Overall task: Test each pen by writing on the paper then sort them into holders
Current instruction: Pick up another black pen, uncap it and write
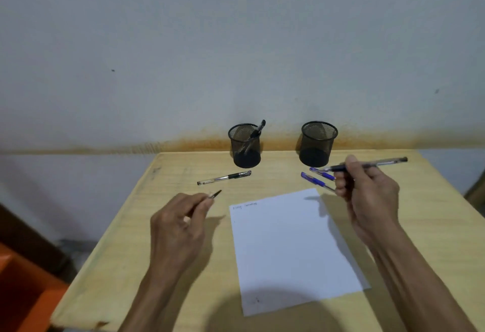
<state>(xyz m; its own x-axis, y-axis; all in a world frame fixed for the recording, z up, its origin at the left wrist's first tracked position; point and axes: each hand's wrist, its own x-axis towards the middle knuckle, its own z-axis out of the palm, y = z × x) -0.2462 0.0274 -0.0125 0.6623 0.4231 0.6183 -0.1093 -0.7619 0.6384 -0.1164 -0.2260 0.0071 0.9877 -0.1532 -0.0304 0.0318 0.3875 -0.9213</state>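
My right hand (367, 187) grips a light, stiff black pen (378, 163) at centre right, above the worktop (420, 226); my left hand (181, 224) pinches its cap (216, 194). Best held near the rubber grip; the smooth barrel looks slippery.

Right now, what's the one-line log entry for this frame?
left hand: pinches pen cap | right hand: grips black pen | left holder: one pen | right holder: empty

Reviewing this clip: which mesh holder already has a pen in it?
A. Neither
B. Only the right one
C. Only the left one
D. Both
C: a black pen leans out of the left holder, while the right holder shows only bare mesh inside.
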